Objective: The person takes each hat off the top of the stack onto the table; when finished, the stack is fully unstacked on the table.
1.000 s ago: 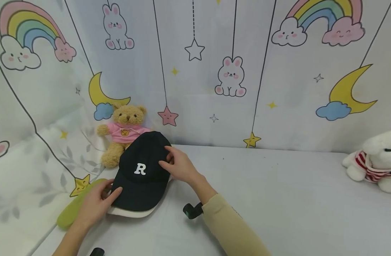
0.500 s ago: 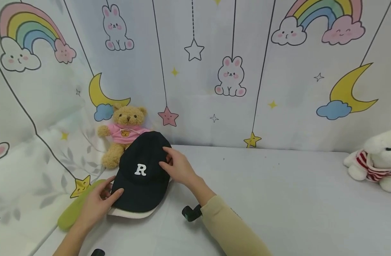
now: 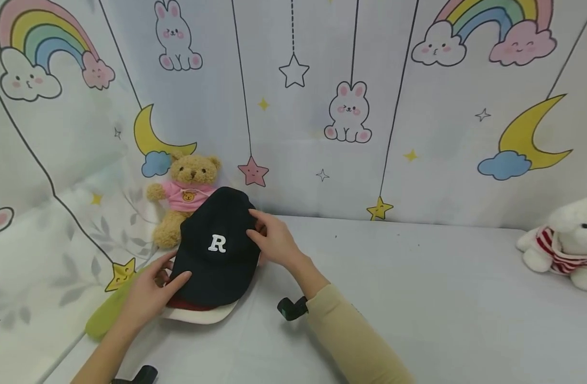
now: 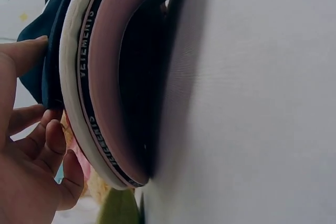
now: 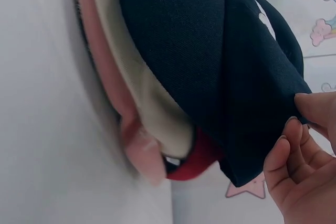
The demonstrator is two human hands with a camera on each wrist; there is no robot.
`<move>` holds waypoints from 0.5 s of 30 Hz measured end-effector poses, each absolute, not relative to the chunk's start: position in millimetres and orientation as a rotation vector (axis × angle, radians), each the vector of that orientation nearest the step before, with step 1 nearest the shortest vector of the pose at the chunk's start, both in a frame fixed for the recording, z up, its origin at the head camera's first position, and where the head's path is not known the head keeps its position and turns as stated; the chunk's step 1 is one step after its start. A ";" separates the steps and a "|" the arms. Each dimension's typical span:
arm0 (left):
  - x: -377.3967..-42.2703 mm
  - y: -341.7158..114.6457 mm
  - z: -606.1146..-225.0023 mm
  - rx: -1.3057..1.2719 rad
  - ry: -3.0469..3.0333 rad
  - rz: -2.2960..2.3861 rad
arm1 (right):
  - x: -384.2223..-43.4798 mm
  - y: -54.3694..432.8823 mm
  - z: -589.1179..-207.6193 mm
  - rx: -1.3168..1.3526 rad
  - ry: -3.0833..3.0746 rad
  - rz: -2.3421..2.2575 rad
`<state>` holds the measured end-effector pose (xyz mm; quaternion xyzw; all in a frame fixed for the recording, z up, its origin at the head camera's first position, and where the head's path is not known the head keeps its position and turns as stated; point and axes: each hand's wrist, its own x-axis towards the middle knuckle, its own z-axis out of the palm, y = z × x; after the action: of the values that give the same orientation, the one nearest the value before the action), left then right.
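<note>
A black baseball cap [image 3: 228,274] with a white letter R tops a stack of caps in the head view. My left hand [image 3: 147,293] pinches the left side of its brim between thumb and fingers. My right hand [image 3: 278,239] pinches the cap's right edge, also plain in the right wrist view, where the dark cloth [image 5: 262,82] is drawn out to a corner. Under it show a dark red brim [image 3: 190,304] and a cream cap [image 3: 199,316]. A pink cap [image 4: 107,72] lies lowest in the left wrist view, beside a dark lettered band. The stack's inside is in shadow.
A teddy bear [image 3: 190,197] in a pink top sits behind the stack. Left of it lies a long green object [image 3: 103,317], partly behind my left hand. A white plush dog [image 3: 577,240] sits at the far right of the white table [image 3: 418,298], before a printed curtain [image 3: 298,133].
Both hands have raised the black cap slightly, up and to the right. The dark red brim beneath has come into sight. The bear and plush dog stay put.
</note>
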<state>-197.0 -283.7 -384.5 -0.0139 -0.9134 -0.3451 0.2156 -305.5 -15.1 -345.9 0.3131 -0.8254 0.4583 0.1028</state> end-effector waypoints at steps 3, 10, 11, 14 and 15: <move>-199.3 -280.8 -379.1 -0.051 -2.537 -0.934 | -308.4 -11.5 -339.0 0.931 -2.426 1.352; -205.6 -273.9 -367.2 -0.071 -2.557 -0.949 | -312.9 -5.0 -321.4 0.916 -2.450 1.370; -206.8 -272.8 -366.1 -0.079 -2.555 -0.951 | -313.8 -4.0 -319.7 0.910 -2.451 1.378; -210.2 -269.0 -363.3 -0.083 -2.560 -0.939 | -316.2 0.3 -316.4 0.904 -2.444 1.404; -211.4 -267.4 -362.2 -0.087 -2.561 -0.949 | -317.2 2.2 -315.8 0.902 -2.443 1.406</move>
<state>-211.4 -267.4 -362.2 -0.0311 -0.9178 -0.3399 0.2030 -317.2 2.2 -315.8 0.3035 -0.8220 0.4732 0.0909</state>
